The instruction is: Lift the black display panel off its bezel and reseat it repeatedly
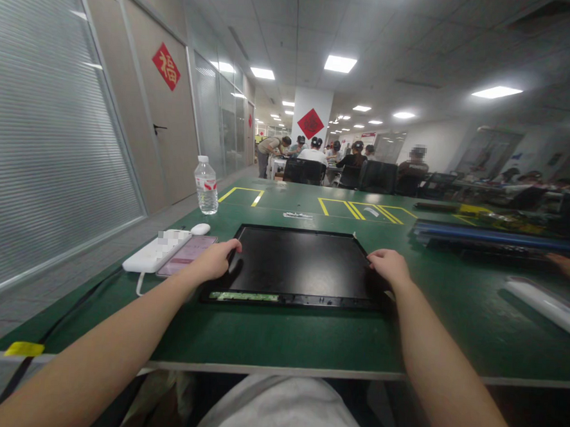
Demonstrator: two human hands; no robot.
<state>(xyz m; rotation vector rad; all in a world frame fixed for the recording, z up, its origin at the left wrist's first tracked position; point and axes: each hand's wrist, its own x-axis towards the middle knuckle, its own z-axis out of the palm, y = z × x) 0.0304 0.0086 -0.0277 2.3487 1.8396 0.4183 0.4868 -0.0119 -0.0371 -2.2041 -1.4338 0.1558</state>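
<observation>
A black flat panel (301, 263) with a thin raised frame lies in front of me on the green table (277, 342). Along its near edge runs a strip with a green circuit board (244, 297) at the left. My left hand (220, 259) is closed on the panel's left edge, thumb at the rim. At the right edge, near the far corner, my right hand (388, 266) pinches the frame, its fingers bent. The undersides of both hands' grips are hidden.
On the left are a white power strip (154, 252), a phone (188, 256), a white mouse (200, 229) and a water bottle (207, 189). To the right lie long blue-black strips (496, 238), a white bar (547, 307) and another person's hand (569, 266). People sit farther back.
</observation>
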